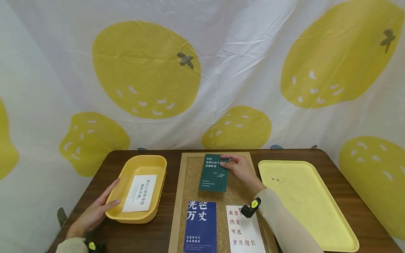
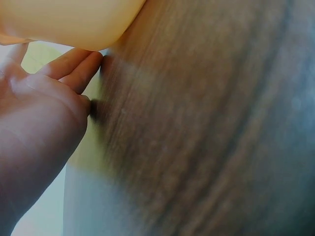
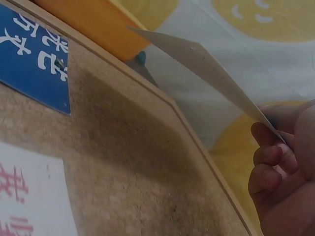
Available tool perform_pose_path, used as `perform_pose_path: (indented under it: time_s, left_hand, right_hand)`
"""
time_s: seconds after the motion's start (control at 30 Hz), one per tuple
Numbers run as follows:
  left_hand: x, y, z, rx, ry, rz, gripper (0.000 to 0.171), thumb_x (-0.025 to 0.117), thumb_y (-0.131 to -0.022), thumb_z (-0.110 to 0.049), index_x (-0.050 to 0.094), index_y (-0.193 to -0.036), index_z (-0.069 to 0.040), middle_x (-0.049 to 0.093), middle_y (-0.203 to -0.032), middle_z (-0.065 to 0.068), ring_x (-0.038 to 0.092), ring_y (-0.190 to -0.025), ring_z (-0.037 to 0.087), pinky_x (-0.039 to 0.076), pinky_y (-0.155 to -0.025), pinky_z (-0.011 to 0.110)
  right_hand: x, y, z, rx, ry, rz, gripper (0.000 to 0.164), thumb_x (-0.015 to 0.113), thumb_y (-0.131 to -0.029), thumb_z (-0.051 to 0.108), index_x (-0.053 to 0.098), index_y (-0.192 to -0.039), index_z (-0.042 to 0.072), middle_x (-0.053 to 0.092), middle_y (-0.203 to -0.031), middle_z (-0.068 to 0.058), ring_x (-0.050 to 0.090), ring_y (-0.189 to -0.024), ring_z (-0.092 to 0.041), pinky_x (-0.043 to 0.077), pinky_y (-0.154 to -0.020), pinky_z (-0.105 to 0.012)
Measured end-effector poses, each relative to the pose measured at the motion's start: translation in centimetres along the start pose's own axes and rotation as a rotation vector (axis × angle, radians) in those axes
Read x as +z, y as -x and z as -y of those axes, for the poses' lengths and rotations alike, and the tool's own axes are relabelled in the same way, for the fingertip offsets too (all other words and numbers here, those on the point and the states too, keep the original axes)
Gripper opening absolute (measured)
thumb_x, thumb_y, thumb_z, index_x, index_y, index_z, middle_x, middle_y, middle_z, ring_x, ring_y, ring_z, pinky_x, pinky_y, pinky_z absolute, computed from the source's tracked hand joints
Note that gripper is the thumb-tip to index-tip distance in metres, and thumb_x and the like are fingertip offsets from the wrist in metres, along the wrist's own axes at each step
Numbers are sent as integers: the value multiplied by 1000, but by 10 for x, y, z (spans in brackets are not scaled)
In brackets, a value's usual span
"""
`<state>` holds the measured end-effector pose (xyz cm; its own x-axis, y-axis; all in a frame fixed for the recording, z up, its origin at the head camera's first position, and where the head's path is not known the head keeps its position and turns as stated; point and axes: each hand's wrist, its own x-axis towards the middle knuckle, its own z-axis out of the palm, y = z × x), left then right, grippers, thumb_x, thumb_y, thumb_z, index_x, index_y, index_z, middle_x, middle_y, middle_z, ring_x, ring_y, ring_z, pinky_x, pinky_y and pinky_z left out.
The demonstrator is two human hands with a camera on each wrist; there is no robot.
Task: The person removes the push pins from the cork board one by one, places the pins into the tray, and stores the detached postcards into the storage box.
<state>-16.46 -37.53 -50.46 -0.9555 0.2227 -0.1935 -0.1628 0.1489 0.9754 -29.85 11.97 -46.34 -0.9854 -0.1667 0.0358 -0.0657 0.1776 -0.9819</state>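
The green card (image 1: 212, 178) has white lettering; the blue card (image 1: 200, 230) white characters, the white card (image 1: 245, 233) red ones. The corkboard (image 1: 192, 182) is speckled tan, the tub (image 1: 159, 196) orange-yellow, the tray (image 1: 303, 196) pale yellow, the desk (image 1: 136, 239) streaky brown, the cloth (image 1: 234, 59) white with yellow fruit.

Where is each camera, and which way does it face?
Head: on the head, facing forward-down to the corkboard; left hand, right hand, sleeves show.
Left wrist: worn there, facing the yellow bin and table; left hand shows.
Right wrist: worn there, facing the green card; right hand shows.
Head and right wrist share the blue card.
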Motion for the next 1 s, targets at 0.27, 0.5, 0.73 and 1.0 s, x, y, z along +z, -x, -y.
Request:
perform_pose_path:
  time_s: [0.27, 0.5, 0.73, 1.0]
  left_hand:
    - [0, -3, -1, -16, -11, -4, 82, 55, -102, -16, 0, -160, -28, -14, -165, 11, 34, -117, -17, 46, -92, 16]
    - [2, -3, 0, -9, -14, -3, 81, 55, -102, -15, 0, -160, -28, -15, -165, 12, 34, -116, -18, 45, -92, 14]
    - [4, -4, 0, -11, -8, -6, 81, 54, -102, -15, 0, -161, -26, -13, -165, 12, 35, -116, -18, 45, -92, 14]
    - [4, -4, 0, -6, -6, -3, 81, 54, -102, -15, -1, -161, -27, -13, -165, 13, 35, -117, -17, 45, -92, 15]
  right_hand:
    - [14, -3, 6, -21, -4, 25, 33, 76, -87, 12, 70, -118, 2, 59, -71, 3, 41, -50, -9, 33, -45, -22]
    - [29, -4, 16, 15, -12, 48, 29, 74, -89, 13, 71, -118, 7, 59, -75, 2, 38, -51, -11, 30, -46, -23]
    - [41, -8, 18, 3, -12, 68, 29, 73, -89, 11, 71, -117, 6, 53, -71, 3, 37, -50, -10, 29, -46, -24]
    - [53, -10, 23, 3, -36, 78, 28, 74, -88, 9, 71, -116, 5, 54, -75, 2, 39, -51, -10, 30, -46, -23]
